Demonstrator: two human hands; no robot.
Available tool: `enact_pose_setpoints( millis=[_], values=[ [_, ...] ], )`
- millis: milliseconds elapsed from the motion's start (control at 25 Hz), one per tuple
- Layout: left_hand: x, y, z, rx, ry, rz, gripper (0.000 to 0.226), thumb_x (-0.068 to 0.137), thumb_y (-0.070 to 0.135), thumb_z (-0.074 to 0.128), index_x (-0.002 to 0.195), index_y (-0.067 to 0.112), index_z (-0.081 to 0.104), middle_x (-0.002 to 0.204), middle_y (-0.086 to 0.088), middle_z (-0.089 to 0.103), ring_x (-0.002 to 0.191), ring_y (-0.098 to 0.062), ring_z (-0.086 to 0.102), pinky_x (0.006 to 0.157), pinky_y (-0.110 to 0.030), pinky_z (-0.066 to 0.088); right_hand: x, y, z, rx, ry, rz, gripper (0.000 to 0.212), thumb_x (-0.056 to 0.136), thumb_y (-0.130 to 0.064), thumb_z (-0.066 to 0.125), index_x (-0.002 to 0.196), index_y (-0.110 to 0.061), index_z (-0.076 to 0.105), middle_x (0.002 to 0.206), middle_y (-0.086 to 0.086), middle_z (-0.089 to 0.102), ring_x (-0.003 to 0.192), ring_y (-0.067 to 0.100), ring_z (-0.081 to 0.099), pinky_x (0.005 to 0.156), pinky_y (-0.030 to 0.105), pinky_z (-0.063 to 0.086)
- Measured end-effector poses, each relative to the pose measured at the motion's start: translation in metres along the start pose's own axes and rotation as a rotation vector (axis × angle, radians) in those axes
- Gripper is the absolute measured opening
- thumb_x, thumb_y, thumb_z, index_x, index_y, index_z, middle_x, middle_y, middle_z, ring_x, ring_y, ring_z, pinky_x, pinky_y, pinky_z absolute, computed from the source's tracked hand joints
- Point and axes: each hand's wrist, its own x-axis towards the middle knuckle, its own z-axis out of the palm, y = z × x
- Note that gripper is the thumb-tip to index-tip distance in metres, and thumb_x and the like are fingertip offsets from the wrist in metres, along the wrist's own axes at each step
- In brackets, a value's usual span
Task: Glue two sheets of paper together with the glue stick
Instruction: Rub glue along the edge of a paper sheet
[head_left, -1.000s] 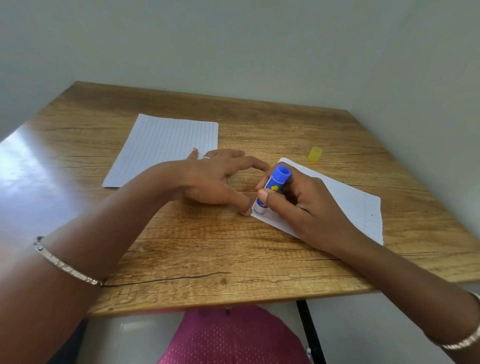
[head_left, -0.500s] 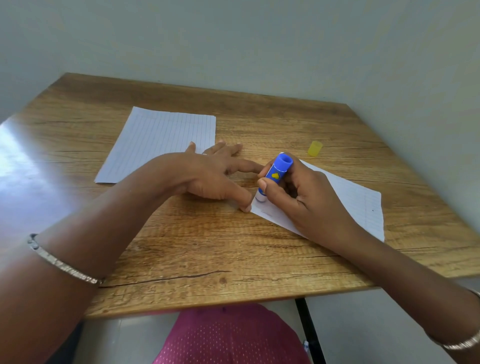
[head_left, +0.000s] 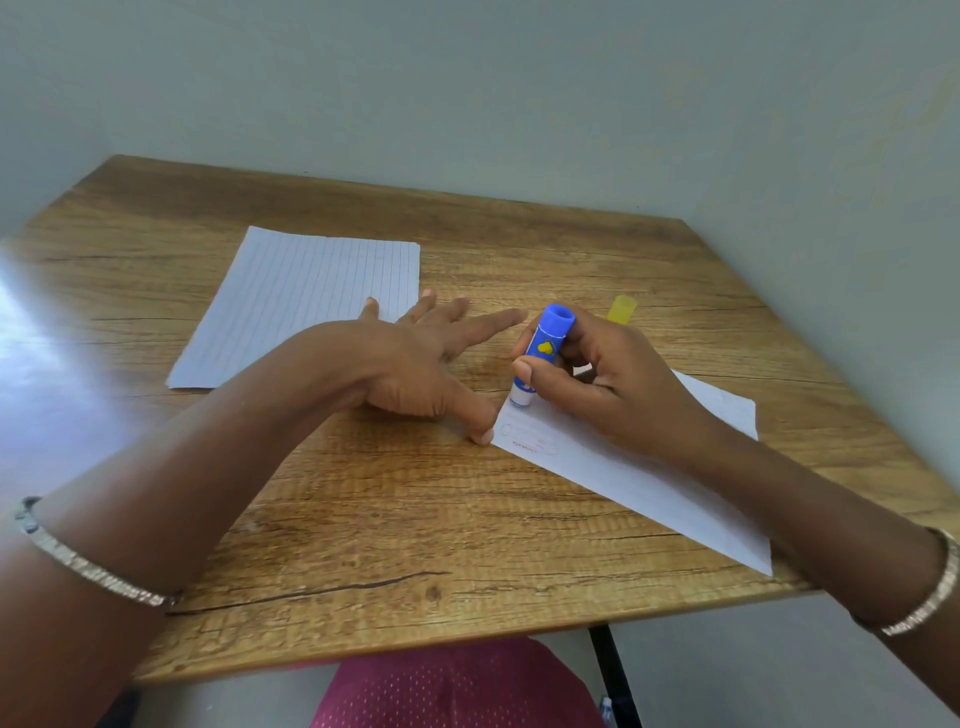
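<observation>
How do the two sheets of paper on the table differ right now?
The far sheet lies roughly square to the table, its ruled lines plain; the near sheet lies skewed, its ruling faint. The far sheet is almost bare, with only fingertips of the left hand over its near edge; the near sheet is pinned by that hand's thumb while the right hand presses the glue stick onto it. Both lie flat and look white.

On the wooden counter (head_left: 395, 519), a lined white paper sheet (head_left: 311, 301) lay to the rear left. A second white paper sheet (head_left: 639, 483) lay to the right, nearer the front edge. A small yellow cap (head_left: 622, 309) stood behind the second sheet, well apart from the first.
</observation>
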Motion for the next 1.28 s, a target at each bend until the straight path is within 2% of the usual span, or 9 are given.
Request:
enact_pose_setpoints(
  millis=[160,320,520,720,800,920,1040,1160,1280],
  values=[
    [-0.001,0.002,0.000,-0.022,-0.006,-0.010,0.107,0.053,0.066,0.068,0.117,0.079,-0.018,0.165,0.013,-0.017,0.148,-0.012,-0.028,0.115,-0.061,-0.020,0.004,0.005,-0.005,-0.026,0.003,0.011,0.017,0.096,-0.024,0.066,0.090,-0.009,0.064,0.074,0.008,0.063,0.064,0.016,0.050,0.063,0.025,0.042],
    [-0.002,0.001,0.002,-0.032,0.005,-0.003,0.103,0.052,0.066,0.067,0.110,0.083,-0.017,0.165,0.013,-0.017,0.147,-0.011,-0.030,0.114,-0.061,-0.021,0.008,0.008,-0.008,-0.031,0.001,0.017,0.013,0.098,-0.017,0.067,0.089,-0.008,0.064,0.071,-0.001,0.058,0.063,0.011,0.048,0.064,0.029,0.042],
    [-0.001,0.001,-0.002,-0.047,-0.011,0.010,0.109,0.069,0.058,0.075,0.136,0.076,-0.008,0.166,0.011,-0.017,0.148,-0.015,-0.030,0.113,-0.063,-0.021,0.016,0.018,-0.017,-0.018,0.055,0.073,0.012,0.099,-0.018,0.065,0.095,-0.007,0.065,0.082,0.015,0.070,0.063,0.019,0.052,0.065,0.029,0.043],
    [-0.009,-0.009,-0.004,-0.200,-0.026,0.088,0.091,0.070,0.069,0.073,0.140,0.071,0.014,0.165,0.023,0.002,0.147,-0.005,-0.027,0.114,-0.056,-0.025,0.014,0.027,-0.016,0.120,0.133,0.118,0.015,0.101,-0.020,0.063,0.098,-0.005,0.064,0.065,-0.013,0.064,0.057,0.007,0.055,0.059,0.021,0.047],
    [-0.008,-0.005,0.000,-0.297,0.065,0.053,0.073,0.071,0.077,0.063,0.137,0.066,0.031,0.163,0.023,0.017,0.150,-0.003,-0.015,0.116,-0.053,-0.023,0.013,0.030,-0.018,0.242,0.150,0.157,0.019,0.102,-0.023,0.062,0.102,-0.005,0.063,0.060,-0.010,0.062,0.055,0.008,0.056,0.055,0.018,0.046],
    [-0.001,0.008,0.011,-0.254,0.360,-0.051,0.058,0.073,0.080,0.055,0.127,0.059,0.049,0.150,0.021,0.040,0.148,-0.009,0.024,0.119,-0.058,-0.009,0.013,0.030,-0.016,0.244,0.137,0.141,0.020,0.102,-0.023,0.062,0.102,-0.003,0.063,0.059,-0.012,0.062,0.054,0.005,0.056,0.054,0.015,0.046],
    [0.002,0.014,0.018,-0.181,0.510,-0.060,0.053,0.072,0.078,0.059,0.121,0.059,0.053,0.144,0.022,0.047,0.144,-0.012,0.030,0.117,-0.062,-0.002,0.012,0.028,-0.015,0.185,0.126,0.119,0.018,0.101,-0.021,0.062,0.099,-0.003,0.063,0.062,-0.015,0.064,0.056,0.004,0.058,0.056,0.019,0.048],
    [0.002,0.014,0.021,-0.053,0.483,-0.042,0.061,0.072,0.074,0.066,0.128,0.062,0.044,0.151,0.020,0.038,0.148,-0.016,0.020,0.115,-0.066,-0.004,0.013,0.023,-0.015,0.055,0.103,0.082,0.014,0.100,-0.021,0.064,0.096,-0.007,0.064,0.075,0.000,0.071,0.060,0.014,0.061,0.063,0.036,0.052],
    [0.003,0.014,0.020,-0.059,0.453,-0.038,0.063,0.072,0.073,0.066,0.128,0.066,0.039,0.155,0.019,0.032,0.150,-0.018,0.015,0.115,-0.067,-0.004,0.015,0.021,-0.013,-0.036,0.116,0.059,0.014,0.099,-0.021,0.066,0.094,-0.007,0.065,0.081,0.017,0.070,0.067,0.029,0.062,0.068,0.044,0.051]
  ],
)
